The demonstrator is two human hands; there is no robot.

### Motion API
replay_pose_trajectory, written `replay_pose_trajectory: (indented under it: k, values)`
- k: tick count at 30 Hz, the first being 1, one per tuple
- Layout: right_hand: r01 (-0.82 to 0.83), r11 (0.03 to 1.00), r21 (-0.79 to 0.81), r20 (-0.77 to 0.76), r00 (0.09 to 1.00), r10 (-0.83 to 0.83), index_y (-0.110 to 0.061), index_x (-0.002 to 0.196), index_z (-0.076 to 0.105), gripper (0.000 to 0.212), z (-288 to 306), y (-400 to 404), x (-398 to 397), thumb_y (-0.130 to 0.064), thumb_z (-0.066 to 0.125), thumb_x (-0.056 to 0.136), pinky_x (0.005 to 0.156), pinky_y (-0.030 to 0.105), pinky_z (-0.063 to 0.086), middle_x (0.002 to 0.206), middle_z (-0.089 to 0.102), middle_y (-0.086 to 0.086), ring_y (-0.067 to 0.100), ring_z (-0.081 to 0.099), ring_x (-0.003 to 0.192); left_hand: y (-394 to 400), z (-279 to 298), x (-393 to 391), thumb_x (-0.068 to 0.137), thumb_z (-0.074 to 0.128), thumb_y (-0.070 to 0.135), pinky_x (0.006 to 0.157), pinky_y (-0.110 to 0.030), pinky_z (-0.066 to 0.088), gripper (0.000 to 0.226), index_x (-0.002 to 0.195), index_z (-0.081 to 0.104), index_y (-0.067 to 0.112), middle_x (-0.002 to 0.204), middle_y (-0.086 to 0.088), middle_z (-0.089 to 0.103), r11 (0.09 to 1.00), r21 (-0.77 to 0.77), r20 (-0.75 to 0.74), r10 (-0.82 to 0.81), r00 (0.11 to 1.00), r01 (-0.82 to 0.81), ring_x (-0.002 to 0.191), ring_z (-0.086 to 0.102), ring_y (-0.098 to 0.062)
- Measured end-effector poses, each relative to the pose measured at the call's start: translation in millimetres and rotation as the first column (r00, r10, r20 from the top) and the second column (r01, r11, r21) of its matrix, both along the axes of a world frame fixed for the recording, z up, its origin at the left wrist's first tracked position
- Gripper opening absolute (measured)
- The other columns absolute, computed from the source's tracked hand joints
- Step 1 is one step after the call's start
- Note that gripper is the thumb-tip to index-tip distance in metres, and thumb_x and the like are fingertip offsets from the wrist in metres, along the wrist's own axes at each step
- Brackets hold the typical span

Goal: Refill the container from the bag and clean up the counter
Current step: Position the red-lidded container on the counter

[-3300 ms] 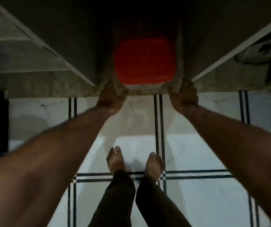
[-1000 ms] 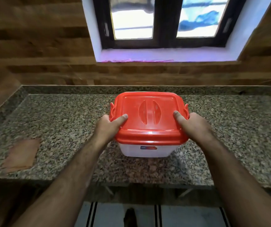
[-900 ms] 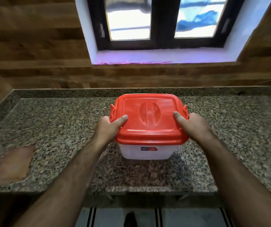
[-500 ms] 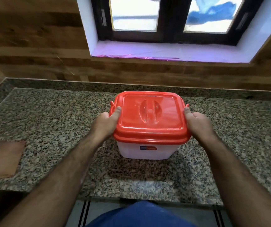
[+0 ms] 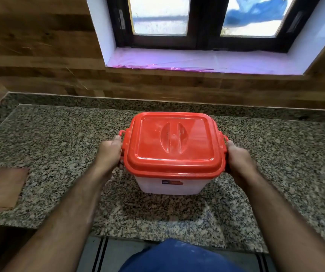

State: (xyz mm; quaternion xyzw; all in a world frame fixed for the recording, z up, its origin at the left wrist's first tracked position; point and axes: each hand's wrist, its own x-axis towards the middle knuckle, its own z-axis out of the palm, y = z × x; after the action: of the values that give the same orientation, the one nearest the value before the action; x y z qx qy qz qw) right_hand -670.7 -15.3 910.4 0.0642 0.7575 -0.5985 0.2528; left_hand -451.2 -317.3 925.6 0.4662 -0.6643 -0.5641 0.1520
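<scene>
A translucent white container (image 5: 169, 184) with a red lid (image 5: 174, 144) stands on the speckled granite counter (image 5: 59, 146), near the middle. The lid is on, with a moulded grip in its centre. My left hand (image 5: 109, 152) rests against the lid's left side, fingers at the red side clip. My right hand (image 5: 238, 157) holds the lid's right side at the other clip. No bag is in view.
A brown flat sheet (image 5: 2, 190) lies at the counter's left front edge. A wood-look wall and a dark-framed window (image 5: 197, 20) with a white sill run behind the counter. Tiled floor and my blue clothing (image 5: 177, 256) show below the front edge.
The container came up from a low shelf onto the counter. Since half a second ago both hands slid from the lid's top edges down to the side clips.
</scene>
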Motion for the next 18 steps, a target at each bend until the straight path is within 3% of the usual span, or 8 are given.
replay_pose_trajectory:
  k: [1,3,5,7,8,12,14,18]
  values:
    - [-0.024,0.997,-0.078,0.089,0.996,0.031,0.003,0.108,0.073,0.051,-7.0,1.0,-0.8,-0.041,0.048,0.113,0.080,0.049,0.058,0.092,0.073,0.019,0.032,0.066,0.081,1.7,-4.6,3.8,0.117,0.049,0.034,0.052,-0.031,0.051,0.047,0.087,0.071,0.005,0.068,-0.009,0.066,0.991,0.130,-0.056,0.017,0.998,-0.009,0.053,0.062,-0.021]
    - [-0.110,0.981,-0.161,0.181,0.974,0.139,0.004,0.121,0.072,0.042,-20.8,1.7,0.3,-0.031,0.051,0.111,0.088,0.054,0.049,0.113,0.070,0.028,0.038,0.060,0.096,6.7,-13.3,8.5,0.112,0.062,0.024,0.069,-0.040,0.065,0.032,0.100,0.078,-0.002,0.087,-0.019,0.080,0.966,0.255,-0.117,0.002,0.993,0.028,0.071,0.077,-0.029]
    - [-0.166,0.971,-0.169,0.199,0.960,0.199,0.006,0.122,0.071,0.037,-29.7,3.6,1.3,-0.022,0.054,0.107,0.078,0.048,0.049,0.109,0.069,0.027,0.037,0.059,0.087,12.0,-17.8,11.0,0.107,0.067,0.017,0.084,-0.045,0.066,0.022,0.111,0.080,0.000,0.103,-0.019,0.084,0.954,0.295,-0.122,-0.014,0.992,0.050,0.089,0.082,-0.032]
    - [-0.172,0.982,-0.074,0.131,0.975,0.180,0.001,0.101,0.075,0.029,-25.4,4.6,2.9,-0.019,0.054,0.105,0.057,0.034,0.044,0.085,0.066,0.014,0.026,0.053,0.067,13.5,-21.1,10.8,0.105,0.071,0.021,0.088,-0.049,0.065,0.023,0.115,0.079,0.001,0.108,-0.021,0.084,0.953,0.304,-0.123,0.038,0.992,0.001,0.091,0.081,-0.033]
    - [-0.159,0.987,0.002,0.054,0.986,0.158,-0.005,0.093,0.074,0.028,-20.4,4.8,3.5,-0.020,0.054,0.106,0.053,0.030,0.043,0.082,0.067,0.010,0.022,0.052,0.065,14.3,-21.4,10.8,0.105,0.072,0.024,0.087,-0.051,0.065,0.023,0.116,0.078,0.004,0.109,-0.021,0.083,0.962,0.270,-0.116,0.073,0.991,-0.039,0.092,0.080,-0.034]
    - [-0.008,0.976,0.218,-0.331,0.940,0.082,-0.012,0.099,0.072,0.052,20.2,0.6,17.0,-0.052,0.043,0.112,0.072,0.037,0.057,0.095,0.076,0.008,0.022,0.070,0.082,26.2,-2.9,15.0,0.114,0.054,0.035,0.077,-0.037,0.060,0.025,0.116,0.074,0.020,0.109,-0.004,0.080,0.976,-0.049,-0.135,0.205,0.969,-0.214,0.102,0.077,-0.023]
    - [-0.057,0.963,0.263,-0.398,0.903,0.162,-0.009,0.093,0.072,0.065,41.6,-4.6,25.6,-0.067,0.046,0.107,0.065,0.033,0.055,0.086,0.075,0.006,0.020,0.068,0.073,34.7,9.7,15.7,0.116,0.049,0.037,0.075,-0.033,0.056,0.032,0.110,0.075,0.019,0.104,-0.003,0.081,0.984,-0.059,-0.164,0.158,0.974,-0.169,0.097,0.076,-0.018]
    - [-0.087,0.907,0.412,-0.397,0.879,0.264,-0.019,0.099,0.070,0.058,62.7,-11.0,29.6,-0.072,0.080,0.080,0.069,0.040,0.064,0.090,0.075,-0.001,0.019,0.074,0.080,40.7,16.1,14.5,0.118,0.046,0.037,0.065,-0.023,0.054,0.032,0.102,0.071,0.024,0.098,-0.002,0.082,0.993,0.029,-0.161,0.118,0.980,-0.115,0.089,0.078,-0.013]
